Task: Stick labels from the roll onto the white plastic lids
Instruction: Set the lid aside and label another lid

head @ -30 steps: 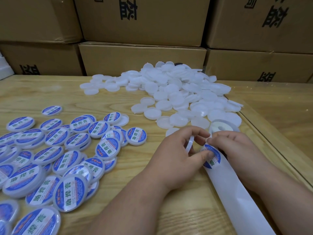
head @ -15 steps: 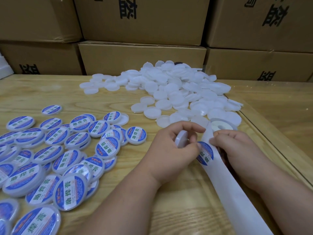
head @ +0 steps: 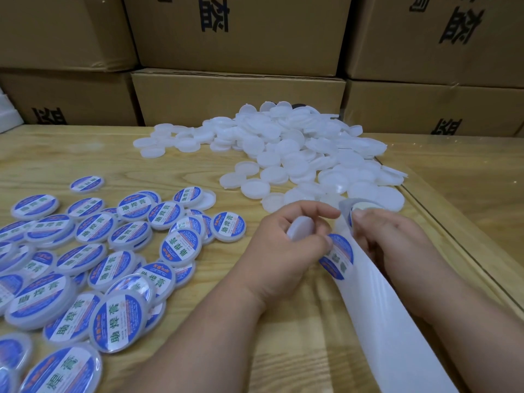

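A wooden table [head: 198, 154] seen from above, with everything here placed relative to the blue label [head: 337, 255] sitting on a white backing strip [head: 382, 321] near the centre-right. Far to the label's left lies a spread of finished lids [head: 113, 265], each wearing the same round blue sticker with green Chinese characters reading 助焊膏. Just left of the label, the left hand [head: 286, 251] curls around one bare white lid [head: 300, 232], while its thumb tip pinches or lifts the label's near edge. Beyond the label, farther up the table, sits a heap of unlabelled white lids [head: 297, 154]. Just right of the label, the right hand [head: 394, 239] grips the strip and the label roll [head: 360, 207] (its fingers are curled, though exactly how they hold is partly hidden). The strip's long axis runs from the roll toward the viewer, down and to the right. The left hand is nearer the label, so peeling it onto the held lid looks like the next move. Behind everything stand cardboard boxes [head: 238, 32] printed with large dark characters, only partly readable.
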Action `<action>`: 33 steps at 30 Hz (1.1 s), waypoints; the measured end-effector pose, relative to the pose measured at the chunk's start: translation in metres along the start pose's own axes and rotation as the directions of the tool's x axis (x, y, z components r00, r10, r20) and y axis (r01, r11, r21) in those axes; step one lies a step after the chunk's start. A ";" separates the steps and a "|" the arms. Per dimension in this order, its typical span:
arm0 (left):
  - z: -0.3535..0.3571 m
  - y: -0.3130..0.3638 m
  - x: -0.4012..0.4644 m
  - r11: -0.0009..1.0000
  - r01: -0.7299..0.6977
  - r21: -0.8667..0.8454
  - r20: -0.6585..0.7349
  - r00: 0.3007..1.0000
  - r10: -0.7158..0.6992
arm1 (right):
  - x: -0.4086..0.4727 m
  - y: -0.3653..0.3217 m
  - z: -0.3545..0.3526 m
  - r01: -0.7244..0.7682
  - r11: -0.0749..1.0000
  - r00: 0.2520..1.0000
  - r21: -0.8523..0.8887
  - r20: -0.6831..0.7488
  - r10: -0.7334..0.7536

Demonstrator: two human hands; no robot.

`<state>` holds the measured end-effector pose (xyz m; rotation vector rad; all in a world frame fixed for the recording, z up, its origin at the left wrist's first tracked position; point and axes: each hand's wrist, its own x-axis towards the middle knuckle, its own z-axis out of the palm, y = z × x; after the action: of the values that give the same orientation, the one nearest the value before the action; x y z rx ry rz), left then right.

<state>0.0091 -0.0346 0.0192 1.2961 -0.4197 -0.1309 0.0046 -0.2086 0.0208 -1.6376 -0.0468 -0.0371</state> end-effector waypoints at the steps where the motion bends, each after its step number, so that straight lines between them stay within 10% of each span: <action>1: 0.001 0.000 0.000 1.000 0.006 0.018 0.031 0.999 -0.007 | 0.000 0.000 0.000 0.040 0.999 0.999 0.020 -0.006 -0.040; 20: -0.004 0.003 0.000 0.996 0.071 -0.055 0.113 0.992 -0.065 | -0.001 0.004 -0.001 0.192 0.975 0.979 -0.110 -0.048 -0.199; 28: -0.007 0.003 0.003 0.952 0.101 -0.290 0.053 0.995 -0.090 | 0.000 0.002 -0.005 0.151 0.951 0.930 -0.271 -0.288 -0.230; 33: -0.010 0.002 0.007 0.931 0.080 -0.356 -0.121 0.984 -0.131 | -0.007 -0.007 -0.005 0.223 0.931 0.946 -0.288 -0.167 -0.278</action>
<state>0.0194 -0.0277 0.0208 0.9675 -0.1912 -0.1936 -0.0027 -0.2129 0.0278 -1.8798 -0.0977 -0.4264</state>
